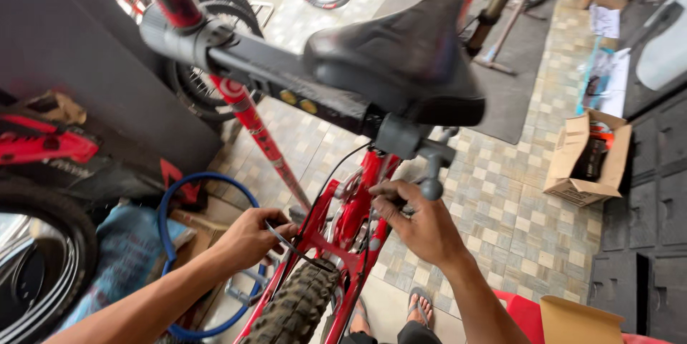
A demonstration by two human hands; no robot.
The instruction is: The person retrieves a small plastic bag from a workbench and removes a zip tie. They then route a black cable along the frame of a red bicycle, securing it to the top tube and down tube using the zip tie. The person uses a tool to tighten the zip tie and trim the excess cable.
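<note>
We are working on a red bike frame (pixel 351 208) that hangs in a black stand clamp (pixel 286 79), just under the black seat (pixel 401 50). The knobby tire (pixel 297 308) sits between the two red frame arms, right below our hands.

Our left hand (pixel 250 236) is on the left side of the frame. Its grip is pressed together on a thin black strap (pixel 290 244), maybe a zip tie or a bit of cable. The strap runs across toward the red arm and over the tire. We cannot tell which kind it is.

Our right hand (pixel 422 222) is on the right side, near the top of the frame. Its fingers are curled in and pinch something small by the frame. That small thing is hidden by the fingers, so we cannot name it.

To do this well, we think we should keep the strap pulled snug and flat, so it does not rub the tire. We should hold the frame steady with the right hand while the left hand pulls. We should keep our fingers away from the tire knobs.

A blue hoop (pixel 168 204) lies on the floor to the left. A cardboard box (pixel 583 158) stands open on the tiled floor (pixel 501 229) to the right.
</note>
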